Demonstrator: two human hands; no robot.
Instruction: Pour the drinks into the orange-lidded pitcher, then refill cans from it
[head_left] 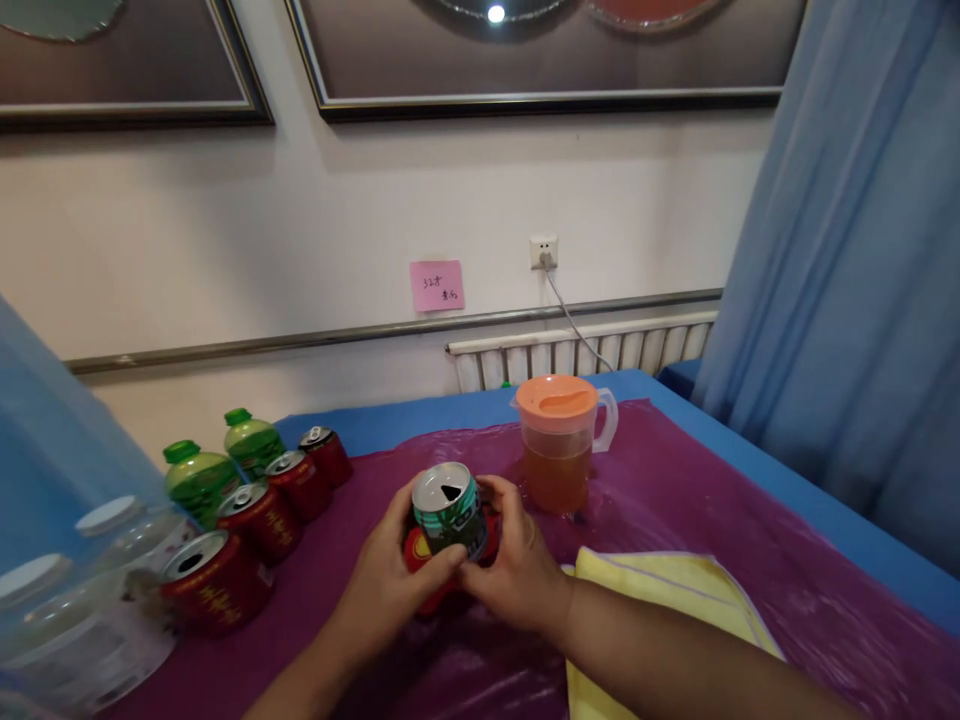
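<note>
A green and black drink can (450,510) with an open drinking hole in its silver top stands between my hands, tilted slightly. Its left side is held by my left hand (394,565), fingers wrapped around it and thumb across the front. My right hand (517,570) grips the other side, thumb meeting the left one low on the can. Directly below and behind the can shows a red thing with a yellow mark (421,547); my hands cover most of it, so I cannot tell its kind or whether the can rests on it.
A jug with an orange lid (559,470) holds amber liquid behind my right hand. A yellow cloth (667,590) lies under my right forearm. At left stand several red cans (217,585), two green-capped bottles (199,485) and clear white-lidded jars (90,630). Purple plastic sheeting (667,480) covers the blue table.
</note>
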